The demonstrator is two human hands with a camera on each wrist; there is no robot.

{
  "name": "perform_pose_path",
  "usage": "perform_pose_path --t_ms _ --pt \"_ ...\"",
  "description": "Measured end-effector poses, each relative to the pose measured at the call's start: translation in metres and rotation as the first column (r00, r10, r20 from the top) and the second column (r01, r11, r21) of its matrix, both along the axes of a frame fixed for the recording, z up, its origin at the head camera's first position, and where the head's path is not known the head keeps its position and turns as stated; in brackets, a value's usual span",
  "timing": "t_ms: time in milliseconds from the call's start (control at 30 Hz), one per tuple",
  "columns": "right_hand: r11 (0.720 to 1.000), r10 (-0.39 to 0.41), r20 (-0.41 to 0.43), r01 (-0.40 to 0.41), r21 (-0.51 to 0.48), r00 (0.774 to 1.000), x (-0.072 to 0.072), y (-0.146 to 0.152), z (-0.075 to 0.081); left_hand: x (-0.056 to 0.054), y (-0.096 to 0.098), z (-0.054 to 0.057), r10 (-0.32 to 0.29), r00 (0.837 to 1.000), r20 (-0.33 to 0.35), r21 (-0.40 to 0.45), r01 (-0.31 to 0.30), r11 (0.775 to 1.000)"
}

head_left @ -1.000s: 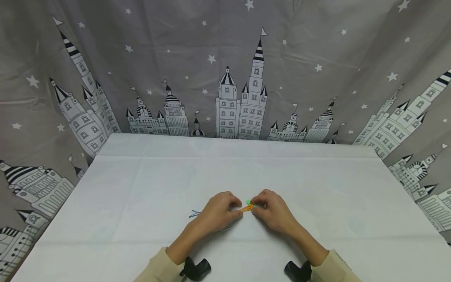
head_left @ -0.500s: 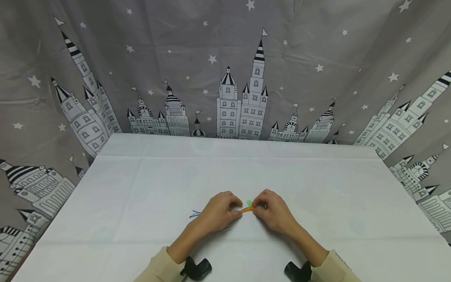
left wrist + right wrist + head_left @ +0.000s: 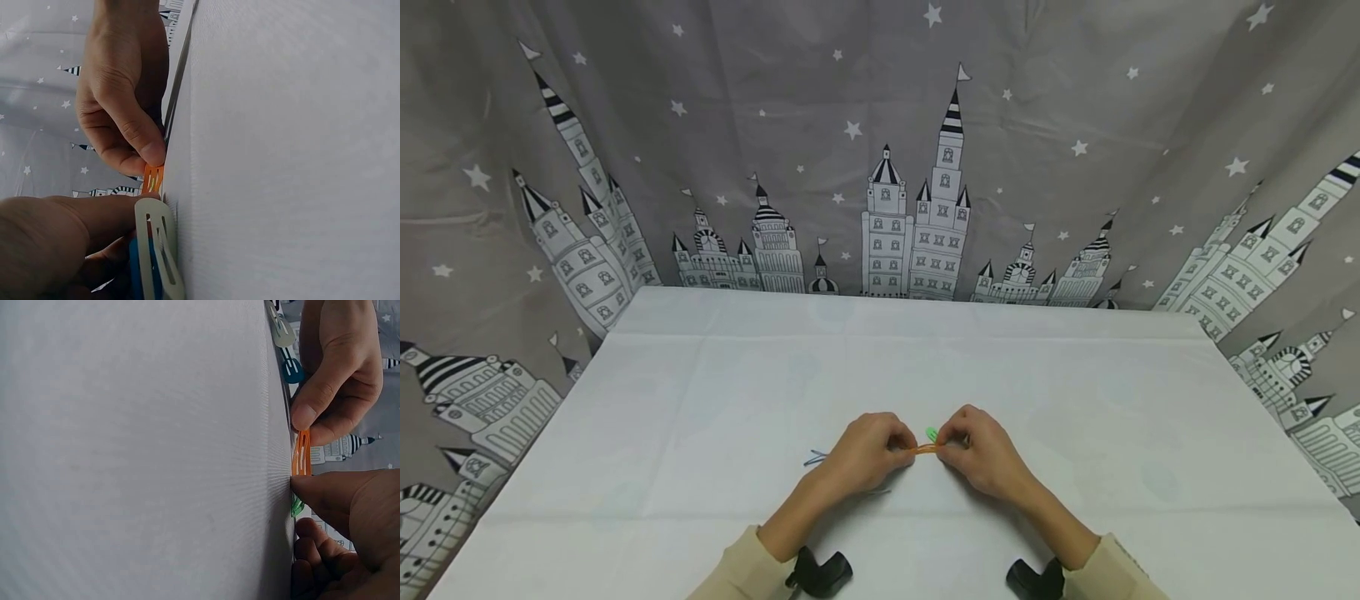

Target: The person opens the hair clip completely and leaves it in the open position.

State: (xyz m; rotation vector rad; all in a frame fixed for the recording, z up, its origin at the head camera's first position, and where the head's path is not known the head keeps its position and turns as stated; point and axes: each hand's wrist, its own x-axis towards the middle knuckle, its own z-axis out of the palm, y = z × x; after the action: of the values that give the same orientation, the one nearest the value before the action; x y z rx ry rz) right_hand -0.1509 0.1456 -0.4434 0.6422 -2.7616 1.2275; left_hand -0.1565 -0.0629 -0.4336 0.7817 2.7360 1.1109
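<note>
An orange snap hair clip (image 3: 927, 448) stretches between the two hands, low over the white cloth. My left hand (image 3: 867, 450) pinches its left end between thumb and fingers. At the other end, the thumb and forefinger of my right hand (image 3: 981, 446) grip it. A green hair clip (image 3: 932, 434) shows beside the right fingertips; in the right wrist view that green clip (image 3: 297, 508) is partly hidden under the thumb. Near the left hand, a pale grey hair clip (image 3: 145, 262) overlaps a blue hair clip (image 3: 133, 269) in the left wrist view.
A white cloth (image 3: 760, 375) covers the table. Slim bluish clip ends (image 3: 814, 457) lie left of the left hand, and a thin pale clip (image 3: 880, 492) lies below it. A grey castle-print curtain (image 3: 820, 100) hangs behind. Black wrist mounts (image 3: 823, 575) sit at both cuffs.
The orange clip has gone from sloping up to the right to nearly level. More of the green clip shows above the right fingertips than at first. Both hands have barely moved.
</note>
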Motion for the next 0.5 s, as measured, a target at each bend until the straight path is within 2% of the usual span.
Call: perform_pose_path --t_ms 500 --pt "0.999 0.025 -0.012 -0.024 0.032 1.0 0.0007 0.0009 -0.0023 0.0 -0.0015 -0.002 -0.002 1.0 -0.005 0.01 0.002 1.0"
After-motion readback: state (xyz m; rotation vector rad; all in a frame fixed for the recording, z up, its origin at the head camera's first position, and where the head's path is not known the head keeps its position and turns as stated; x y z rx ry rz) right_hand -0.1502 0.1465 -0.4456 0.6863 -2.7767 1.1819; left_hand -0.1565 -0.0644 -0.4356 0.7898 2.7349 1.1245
